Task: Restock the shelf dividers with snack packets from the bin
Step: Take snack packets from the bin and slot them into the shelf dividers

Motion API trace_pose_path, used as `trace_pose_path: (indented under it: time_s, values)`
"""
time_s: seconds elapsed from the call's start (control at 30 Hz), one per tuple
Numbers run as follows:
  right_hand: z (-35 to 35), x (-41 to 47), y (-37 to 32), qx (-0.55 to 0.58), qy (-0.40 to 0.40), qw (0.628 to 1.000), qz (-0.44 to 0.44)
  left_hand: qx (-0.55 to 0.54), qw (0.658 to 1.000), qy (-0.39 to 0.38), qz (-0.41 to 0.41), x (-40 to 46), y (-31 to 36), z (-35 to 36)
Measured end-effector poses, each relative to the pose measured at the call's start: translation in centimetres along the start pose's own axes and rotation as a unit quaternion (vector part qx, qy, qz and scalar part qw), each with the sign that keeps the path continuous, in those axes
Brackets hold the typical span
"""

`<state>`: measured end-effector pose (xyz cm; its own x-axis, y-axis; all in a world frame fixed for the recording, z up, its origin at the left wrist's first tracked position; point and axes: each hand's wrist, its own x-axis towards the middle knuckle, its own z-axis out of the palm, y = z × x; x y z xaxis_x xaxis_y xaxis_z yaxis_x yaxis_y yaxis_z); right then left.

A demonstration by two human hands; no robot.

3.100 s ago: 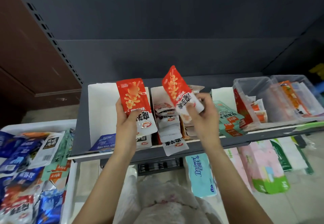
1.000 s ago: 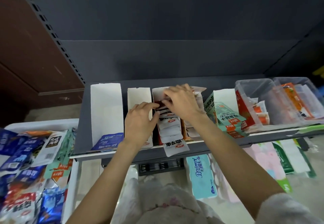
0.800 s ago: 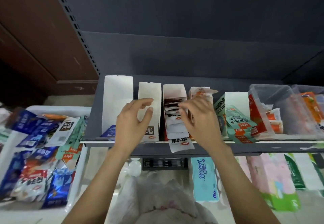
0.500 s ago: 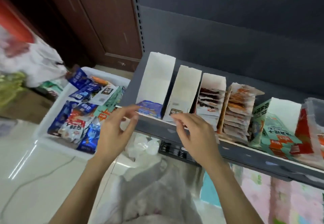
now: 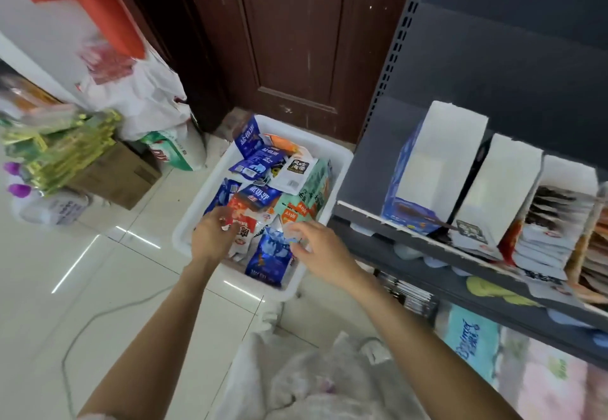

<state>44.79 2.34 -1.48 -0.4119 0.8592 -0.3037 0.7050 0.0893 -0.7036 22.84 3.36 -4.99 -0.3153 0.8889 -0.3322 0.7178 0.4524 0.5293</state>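
A white bin (image 5: 342, 154) on the floor holds several loose snack packets, blue, red-and-white and mint green. My left hand (image 5: 212, 237) is inside its near end, fingers curled down onto a red-and-white packet (image 5: 242, 226). My right hand (image 5: 317, 243) hovers beside it with loosely bent fingers over a blue packet (image 5: 269, 257), holding nothing I can see. To the right, the dark shelf (image 5: 411, 242) carries white cardboard dividers (image 5: 441, 156); the leftmost ones look nearly empty, and the third divider (image 5: 552, 222) is packed with red-and-white packets.
A brown door (image 5: 289, 41) stands behind the bin. At the left are a cardboard box (image 5: 121, 176), white plastic bags (image 5: 141, 90) and stacked green-gold packs (image 5: 59, 153). A cable (image 5: 98, 317) lies on the tiled floor. Tissue packs (image 5: 473, 337) sit under the shelf.
Both hands left the shelf dividers empty and swung down left into the bin. My view turned left with them, so the bin is now central.
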Motion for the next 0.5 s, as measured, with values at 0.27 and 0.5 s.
trace_pose_path:
  time_s: [0.27,0.5]
  values:
    - [4.2,9.1,-0.6,-0.022,0.174,0.952,0.252,0.039,0.989,-0.057,0.131,6.8,-0.4,0.5]
    - [4.2,14.0,1.7,-0.216,0.132,0.923,0.29,0.195,0.94,-0.159,0.231,9.0,-1.3,2.8]
